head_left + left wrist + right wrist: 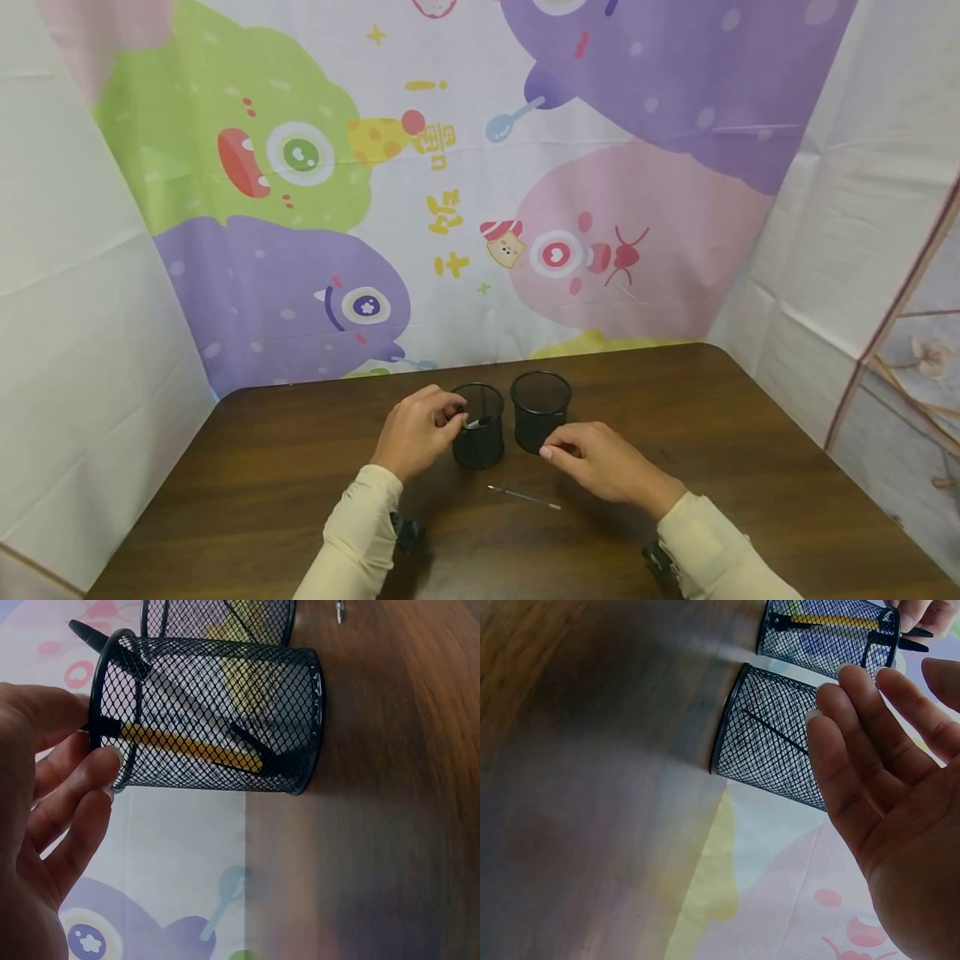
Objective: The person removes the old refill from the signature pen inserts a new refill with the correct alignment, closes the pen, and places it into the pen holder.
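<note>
My left hand [420, 429] is at the rim of the left black mesh pen holder [478, 450], and its thumb and fingers pinch the black end of a yellow pen [187, 748]. The rest of that pen slants down inside the mesh. A second pen [180, 697], grey with a black end, leans in the same holder and sticks out over the rim. Beside the right mesh pen holder [534, 429], my right hand [600, 458] holds nothing, its fingers loosely bent. A thin pen refill [523, 497] lies on the table in front of the holders.
Both holders stand close together on the dark brown wooden table [300, 467]. Behind it hangs a cloth [450, 317] printed with cartoon monsters. White cloth [90, 292] covers the left side, and a tiled wall [911, 400] shows at the right.
</note>
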{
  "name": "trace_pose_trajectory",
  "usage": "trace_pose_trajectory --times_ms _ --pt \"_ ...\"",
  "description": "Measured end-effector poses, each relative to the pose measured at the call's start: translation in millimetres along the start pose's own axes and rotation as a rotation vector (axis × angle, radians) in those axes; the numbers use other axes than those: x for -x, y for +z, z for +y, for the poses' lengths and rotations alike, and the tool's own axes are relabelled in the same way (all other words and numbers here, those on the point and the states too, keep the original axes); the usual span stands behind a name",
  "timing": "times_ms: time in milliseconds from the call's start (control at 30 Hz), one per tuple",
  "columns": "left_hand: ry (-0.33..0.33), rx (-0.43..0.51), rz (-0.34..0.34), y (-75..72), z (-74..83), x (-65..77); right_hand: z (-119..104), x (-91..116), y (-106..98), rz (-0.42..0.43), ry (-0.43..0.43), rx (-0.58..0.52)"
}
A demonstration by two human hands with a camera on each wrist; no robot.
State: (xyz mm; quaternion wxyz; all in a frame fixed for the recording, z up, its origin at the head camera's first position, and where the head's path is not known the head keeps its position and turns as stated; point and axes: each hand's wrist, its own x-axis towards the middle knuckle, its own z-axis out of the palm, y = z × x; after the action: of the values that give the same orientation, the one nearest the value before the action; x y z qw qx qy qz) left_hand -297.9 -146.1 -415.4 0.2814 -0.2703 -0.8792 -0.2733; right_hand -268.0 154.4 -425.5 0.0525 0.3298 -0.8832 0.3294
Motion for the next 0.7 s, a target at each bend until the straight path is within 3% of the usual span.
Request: trace_pose_trajectory --times_ms 400,700 --pt "0.055 0.005 -0.037 -3.0 -2.4 5.8 0.6 -2.2 -2.7 0.0 0.019 0.011" --pt "0.09 0.074 0.005 -4.1 -9.3 11.9 4.0 -2.7 -5.2 0.006 0.02 0.053"
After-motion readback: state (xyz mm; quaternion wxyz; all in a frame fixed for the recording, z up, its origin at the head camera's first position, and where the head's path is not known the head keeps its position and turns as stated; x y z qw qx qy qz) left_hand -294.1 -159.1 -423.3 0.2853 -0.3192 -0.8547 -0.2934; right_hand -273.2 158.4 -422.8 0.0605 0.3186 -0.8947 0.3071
